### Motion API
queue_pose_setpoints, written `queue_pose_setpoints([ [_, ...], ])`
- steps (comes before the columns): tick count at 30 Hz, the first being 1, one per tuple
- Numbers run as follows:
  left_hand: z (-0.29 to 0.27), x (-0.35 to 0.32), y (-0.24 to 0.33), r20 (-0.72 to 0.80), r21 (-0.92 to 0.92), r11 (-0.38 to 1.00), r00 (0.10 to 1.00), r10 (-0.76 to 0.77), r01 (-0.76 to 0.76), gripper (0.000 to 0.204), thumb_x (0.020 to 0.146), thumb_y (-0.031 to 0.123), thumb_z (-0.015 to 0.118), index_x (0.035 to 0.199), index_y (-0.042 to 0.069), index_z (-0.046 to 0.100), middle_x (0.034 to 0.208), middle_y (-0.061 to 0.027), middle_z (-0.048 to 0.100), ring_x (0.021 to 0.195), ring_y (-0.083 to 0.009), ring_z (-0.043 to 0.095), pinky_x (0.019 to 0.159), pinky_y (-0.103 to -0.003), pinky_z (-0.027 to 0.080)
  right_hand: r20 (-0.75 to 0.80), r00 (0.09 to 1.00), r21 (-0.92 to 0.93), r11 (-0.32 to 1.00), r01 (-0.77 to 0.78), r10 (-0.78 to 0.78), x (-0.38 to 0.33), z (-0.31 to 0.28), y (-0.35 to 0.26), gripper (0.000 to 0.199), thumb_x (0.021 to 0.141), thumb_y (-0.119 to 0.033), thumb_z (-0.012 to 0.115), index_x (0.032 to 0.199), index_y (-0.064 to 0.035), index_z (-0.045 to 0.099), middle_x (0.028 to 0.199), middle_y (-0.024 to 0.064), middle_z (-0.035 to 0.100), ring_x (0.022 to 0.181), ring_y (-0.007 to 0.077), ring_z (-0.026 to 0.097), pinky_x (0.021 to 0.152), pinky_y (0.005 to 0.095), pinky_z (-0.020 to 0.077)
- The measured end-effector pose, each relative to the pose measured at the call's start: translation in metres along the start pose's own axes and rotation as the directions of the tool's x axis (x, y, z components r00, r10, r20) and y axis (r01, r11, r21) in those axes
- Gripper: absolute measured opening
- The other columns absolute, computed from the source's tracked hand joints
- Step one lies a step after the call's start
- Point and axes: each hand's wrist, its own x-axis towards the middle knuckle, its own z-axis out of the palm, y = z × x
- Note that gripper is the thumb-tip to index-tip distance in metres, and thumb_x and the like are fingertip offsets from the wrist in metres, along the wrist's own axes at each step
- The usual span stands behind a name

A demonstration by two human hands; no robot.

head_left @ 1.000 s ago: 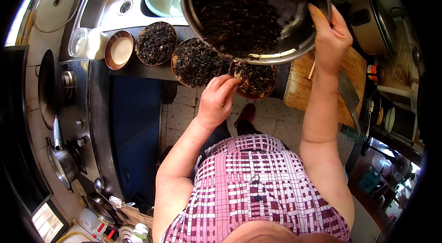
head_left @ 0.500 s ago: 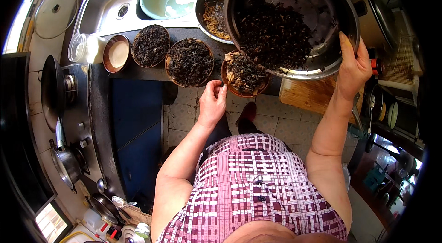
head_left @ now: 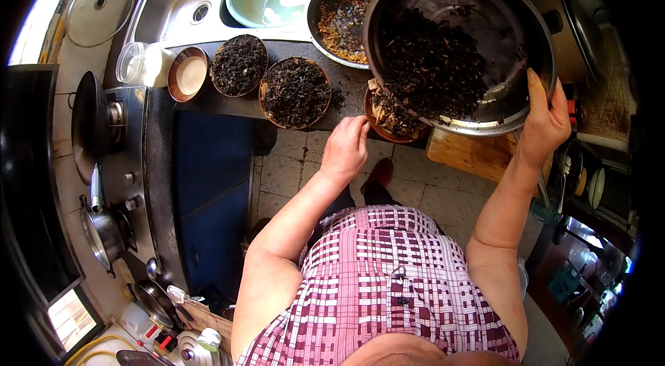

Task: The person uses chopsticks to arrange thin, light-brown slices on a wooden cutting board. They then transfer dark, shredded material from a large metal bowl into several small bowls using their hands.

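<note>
Right hand (head_left: 547, 120) closed on the rim of a large round steel basin of dark dried leaves (head_left: 457, 47), tilted with its low lip toward the brown clay bowl (head_left: 391, 116) at the table edge; left hand (head_left: 344, 147), loosely curled and empty, beside that bowl; best poured slowly, lip centred; being round, the basin has no long axis.

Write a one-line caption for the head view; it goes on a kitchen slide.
Right hand tilts a steel basin of dark dried pieces over a brown bowl; left hand hovers beside it.
</note>
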Motion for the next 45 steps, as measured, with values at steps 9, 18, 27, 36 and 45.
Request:
queue_pose_setpoints([
  [9, -0.004, 0.036, -0.002, 0.278, 0.774, 0.564, 0.955, 0.104, -0.287, 0.048, 0.084, 0.010, 0.054, 0.127, -0.011, 0.052, 0.138, -0.0249, 0.047, 0.128, -0.0383, 0.045, 0.096, -0.034, 0.047, 0.060, 0.998, -0.051, 0.998, 0.026, -0.023, -0.002, 0.003, -0.007, 0.027, 0.087, 0.003, 0.069, 0.114, 0.0052, 0.068, 0.101, 0.0027, 0.070, 0.090, 0.0071, 0.061, 0.083, 0.0194, 0.0458],
  [18, 0.001, 0.029, -0.010, 0.256, 0.856, 0.476, 0.965, -0.050, -0.203, 0.040, 0.084, 0.012, 0.054, 0.119, -0.008, 0.057, 0.128, -0.0235, 0.054, 0.103, -0.0260, 0.058, 0.081, -0.028, 0.053, 0.082, 0.996, -0.002, 0.999, 0.034, -0.033, -0.004, 0.004, -0.006, 0.029, 0.087, 0.004, 0.069, 0.115, 0.0047, 0.067, 0.101, 0.0023, 0.070, 0.089, 0.0063, 0.060, 0.082, 0.0190, 0.0461],
  [27, -0.014, 0.021, -0.007, 0.252, 0.633, 0.754, 0.968, 0.012, -0.174, 0.021, 0.072, 0.002, 0.062, 0.092, 0.003, 0.055, 0.105, -0.0172, 0.058, 0.100, -0.0326, 0.056, 0.085, -0.037, 0.050, 0.069, 0.995, -0.003, 0.998, 0.069, -0.068, -0.002, 0.000, -0.002, 0.029, 0.086, 0.005, 0.069, 0.115, 0.0051, 0.067, 0.100, 0.0020, 0.070, 0.089, 0.0062, 0.061, 0.083, 0.0191, 0.0461],
  [36, -0.024, 0.029, 0.002, -0.068, 0.205, 0.973, 0.990, 0.124, -0.107, 0.017, 0.076, -0.007, 0.058, 0.091, 0.000, 0.059, 0.094, -0.0175, 0.060, 0.089, -0.0352, 0.060, 0.080, -0.044, 0.051, 0.066, 0.992, -0.009, 0.994, 0.105, -0.105, -0.001, -0.008, -0.005, 0.029, 0.086, 0.004, 0.070, 0.115, 0.0042, 0.067, 0.101, 0.0037, 0.070, 0.089, 0.0075, 0.062, 0.083, 0.0198, 0.0469],
  [45, 0.019, 0.026, 0.039, -0.052, 0.205, 0.938, 0.954, 0.296, -0.280, 0.040, 0.082, -0.003, 0.057, 0.121, -0.008, 0.050, 0.129, -0.0248, 0.050, 0.122, -0.0406, 0.049, 0.107, -0.052, 0.034, 0.008, 0.998, -0.021, 0.997, 0.070, -0.070, -0.001, -0.017, -0.006, 0.031, 0.085, 0.007, 0.068, 0.116, 0.0049, 0.067, 0.105, 0.0064, 0.070, 0.093, 0.0092, 0.062, 0.086, 0.0214, 0.0475],
])
